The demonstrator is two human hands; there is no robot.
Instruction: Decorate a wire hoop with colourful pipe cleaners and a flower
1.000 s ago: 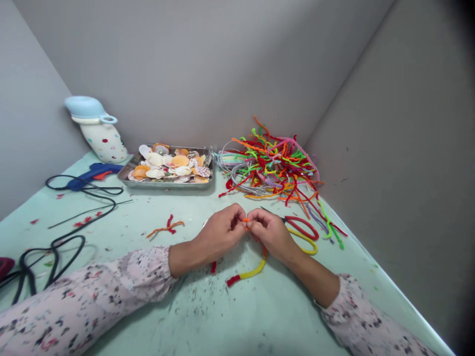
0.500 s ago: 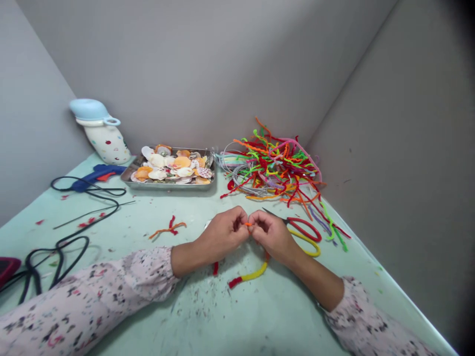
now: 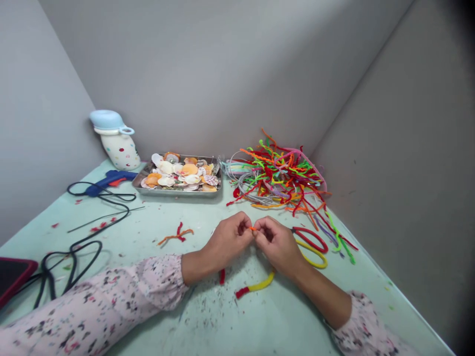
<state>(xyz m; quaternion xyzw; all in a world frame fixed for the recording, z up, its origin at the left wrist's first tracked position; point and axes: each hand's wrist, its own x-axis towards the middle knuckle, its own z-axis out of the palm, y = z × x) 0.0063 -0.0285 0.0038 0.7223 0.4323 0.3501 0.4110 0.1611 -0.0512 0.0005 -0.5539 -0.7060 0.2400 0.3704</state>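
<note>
My left hand [image 3: 228, 238] and my right hand [image 3: 279, 243] meet fingertip to fingertip over the pale green table [image 3: 208, 321]. Both are pinched shut on the same small orange pipe cleaner piece [image 3: 253, 228]. From under my right hand a pipe cleaner strand [image 3: 260, 286] trails onto the table, yellow with a red end. A short red bit [image 3: 222, 276] lies by my left wrist. Scissors [image 3: 310, 242] with red and yellow handles rest just right of my right hand.
A heap of coloured pipe cleaners [image 3: 282, 175] fills the back right corner. A metal tray of shells [image 3: 178, 190] sits behind my hands, with a blue glue gun [image 3: 107, 180], its black cord [image 3: 74, 247] and a spotted bottle [image 3: 117, 141] to the left. An orange-red twist [image 3: 176, 236] lies nearby.
My hands stay pinched together on the orange piece, with small finger motions. The whole scene has shifted right and down in view as my head turned.
</note>
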